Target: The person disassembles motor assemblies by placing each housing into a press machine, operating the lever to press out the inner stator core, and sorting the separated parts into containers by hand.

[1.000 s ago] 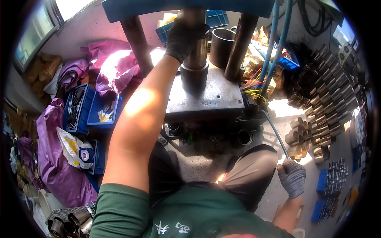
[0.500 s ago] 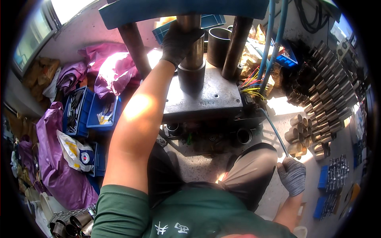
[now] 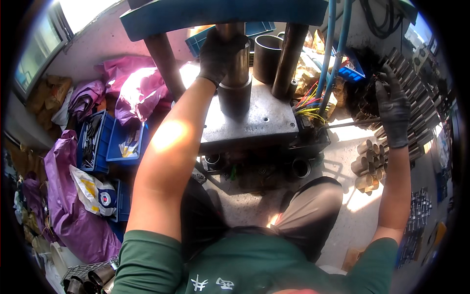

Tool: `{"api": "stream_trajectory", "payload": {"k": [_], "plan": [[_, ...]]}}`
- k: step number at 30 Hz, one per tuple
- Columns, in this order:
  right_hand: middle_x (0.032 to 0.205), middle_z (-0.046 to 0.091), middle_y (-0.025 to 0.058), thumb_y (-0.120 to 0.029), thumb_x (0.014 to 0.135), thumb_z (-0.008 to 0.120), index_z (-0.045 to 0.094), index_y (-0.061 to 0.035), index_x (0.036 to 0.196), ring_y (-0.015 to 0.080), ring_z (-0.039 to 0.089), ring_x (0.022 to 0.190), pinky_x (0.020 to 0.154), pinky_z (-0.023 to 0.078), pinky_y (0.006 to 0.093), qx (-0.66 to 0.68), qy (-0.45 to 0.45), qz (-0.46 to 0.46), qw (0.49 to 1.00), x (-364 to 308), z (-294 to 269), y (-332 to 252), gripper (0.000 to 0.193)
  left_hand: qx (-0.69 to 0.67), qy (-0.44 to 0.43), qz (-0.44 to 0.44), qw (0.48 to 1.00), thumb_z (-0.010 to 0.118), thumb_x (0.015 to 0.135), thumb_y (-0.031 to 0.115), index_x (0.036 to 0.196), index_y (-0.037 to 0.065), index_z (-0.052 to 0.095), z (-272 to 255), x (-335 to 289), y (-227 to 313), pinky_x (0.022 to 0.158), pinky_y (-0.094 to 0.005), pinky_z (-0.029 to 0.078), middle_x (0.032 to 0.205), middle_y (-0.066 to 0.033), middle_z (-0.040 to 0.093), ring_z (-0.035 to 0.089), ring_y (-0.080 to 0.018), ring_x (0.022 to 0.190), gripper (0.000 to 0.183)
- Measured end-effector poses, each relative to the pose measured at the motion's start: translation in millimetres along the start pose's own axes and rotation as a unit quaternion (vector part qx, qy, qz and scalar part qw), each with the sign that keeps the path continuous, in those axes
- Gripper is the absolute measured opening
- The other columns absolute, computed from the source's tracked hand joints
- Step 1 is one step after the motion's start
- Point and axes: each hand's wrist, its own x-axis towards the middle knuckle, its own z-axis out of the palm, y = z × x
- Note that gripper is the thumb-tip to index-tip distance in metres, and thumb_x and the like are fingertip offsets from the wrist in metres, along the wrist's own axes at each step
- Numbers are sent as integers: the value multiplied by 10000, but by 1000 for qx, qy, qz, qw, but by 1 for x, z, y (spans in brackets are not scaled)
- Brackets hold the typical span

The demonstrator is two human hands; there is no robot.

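Observation:
My left hand (image 3: 219, 55), in a dark glove, grips an upright metal tube (image 3: 238, 66) that stands in a dark round die (image 3: 234, 99) on the grey steel plate (image 3: 264, 125) of a press. My right hand (image 3: 393, 111), also gloved, is raised at the right, fingers spread over a stack of metal tubes (image 3: 416, 98). A thin metal rod (image 3: 350, 123) runs from the press toward that hand; whether the hand grips anything I cannot tell. A larger dark tube (image 3: 267, 58) stands behind the die, beside a press column (image 3: 289, 56).
The blue press head (image 3: 220, 12) hangs above. Blue hoses (image 3: 333, 54) and coloured wires (image 3: 311, 105) sit right of the plate. Short brass-coloured tubes (image 3: 368, 164) lie on the floor at right. Blue crates (image 3: 110, 142) and purple bags (image 3: 63, 206) crowd the left.
My right hand has risen from low beside my knee up to the stack of tubes at the right. My left hand stays on the upright tube.

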Motion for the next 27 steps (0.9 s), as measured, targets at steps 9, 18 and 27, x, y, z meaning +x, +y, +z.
{"api": "stream_trajectory", "payload": {"k": [9,18,27], "plan": [[1252,746,152,-97,1009,642,646,-40,1406,215,732,948,854,603,357,3,-150,64,987,-71,-39,-14,401,101,32,9,994,930,771,392,1269,1,616,2,-7,13,946,-378,565,1159,-159,742,717,-279,1061,706],[838,688,198,-233,888,644,704,-44,864,400,700,813,769,572,483,-85,-473,43,876,-218,-73,-45,199,89,-5,5,996,893,797,403,1268,-10,624,1,-4,15,986,-384,539,1188,-168,742,709,-299,1101,681],[839,691,223,-235,928,643,701,-21,864,416,693,801,756,558,480,-73,-423,85,899,-181,-75,-48,231,151,17,13,988,905,776,410,1343,-42,575,-1,-5,17,1026,-391,523,1267,-197,717,688,-316,1184,797]]}}
